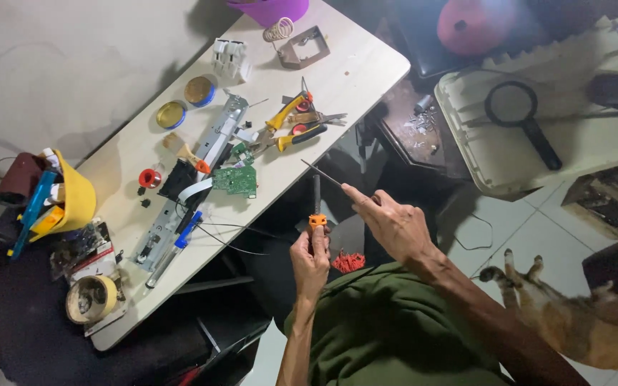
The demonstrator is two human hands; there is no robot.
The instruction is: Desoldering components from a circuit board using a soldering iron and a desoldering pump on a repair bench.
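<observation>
My left hand [310, 259] grips a soldering iron [317, 207] by its orange-collared handle, tip pointing up, off the table's front edge. My right hand [389, 223] is beside it, pinching a thin dark rod or tweezers [321, 172] that angles toward the table. Both hands hover over my lap, above a green garment [388, 329]. On the light wooden table [352, 71] lie a green circuit board [235, 179] and a long metal chassis [202, 164].
Yellow-handled pliers and cutters [291, 125], solder tins [172, 114], a red spool [149, 178], a yellow bin [73, 196] and tape roll [91, 298] crowd the table. A magnifying glass [520, 114] lies on a white panel at right. A cat [574, 314] stretches on the floor.
</observation>
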